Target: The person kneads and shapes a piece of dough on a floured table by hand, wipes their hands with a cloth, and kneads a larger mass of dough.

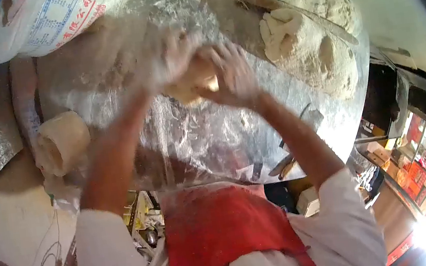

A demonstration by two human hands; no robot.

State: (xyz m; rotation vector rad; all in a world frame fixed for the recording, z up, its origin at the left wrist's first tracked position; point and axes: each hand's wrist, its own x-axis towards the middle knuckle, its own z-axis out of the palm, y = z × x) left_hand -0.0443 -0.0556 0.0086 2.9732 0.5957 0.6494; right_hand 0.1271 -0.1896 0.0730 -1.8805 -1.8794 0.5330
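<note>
Over the middle of a floury metal worktop (192, 141), both my hands are around a pale piece of dough (186, 92), partly covered by them. My right hand (235, 73) cups its right side, fingers curved over it and thumb along the near edge. Motion smears my left hand (174, 60) at the upper left of the dough, so its fingers cannot be made out. Flour coats both hands.
A large heap of flour (316, 60) lies at the right, with a long wooden stick (305, 13) across it. A printed white sack (48, 25) stands at the upper left. A pale, hollow roll-shaped object (63, 142) sits at the left edge. Near the front edge lies a dark-handled tool (282, 166).
</note>
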